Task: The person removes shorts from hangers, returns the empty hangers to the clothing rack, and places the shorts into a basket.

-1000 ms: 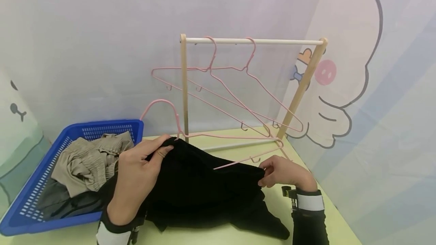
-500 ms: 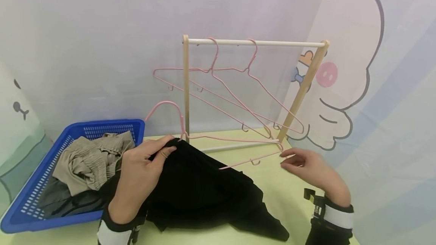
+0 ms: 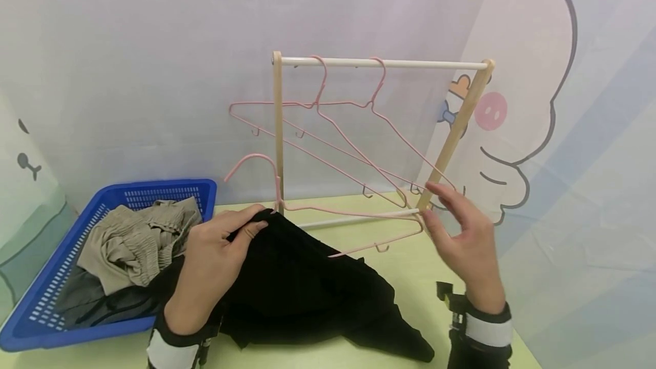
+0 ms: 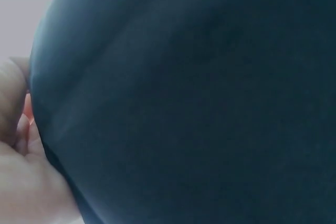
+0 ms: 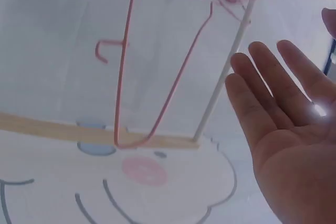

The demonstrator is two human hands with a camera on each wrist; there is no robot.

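My left hand (image 3: 212, 266) pinches the top edge of a black garment (image 3: 307, 295) between thumb and fingers, just below the neck of a pink hanger (image 3: 333, 209). The hanger's hook points up and left, and part of its lower bar is hidden in the cloth. In the left wrist view the dark garment (image 4: 199, 103) fills most of the picture, with the left hand (image 4: 26, 177) at its edge. My right hand (image 3: 468, 238) is off the garment, thumb and fingers apart, close to the hanger's right end. The right wrist view shows straight fingers on this hand (image 5: 289, 135).
A clothes rack (image 3: 400, 63) with wooden posts and a white rail stands behind, carrying two more pink hangers (image 3: 348, 138). On the left, a blue basket (image 3: 46, 278) holds beige clothing (image 3: 135, 244) and dark grey clothing (image 3: 87, 300). Everything stands on a pale yellow-green table (image 3: 410, 306).
My right hand has let go of the garment's right edge, moved out right, then up beside the hanger's right end. The left hand keeps its pinch, while the hook has swung slightly right.
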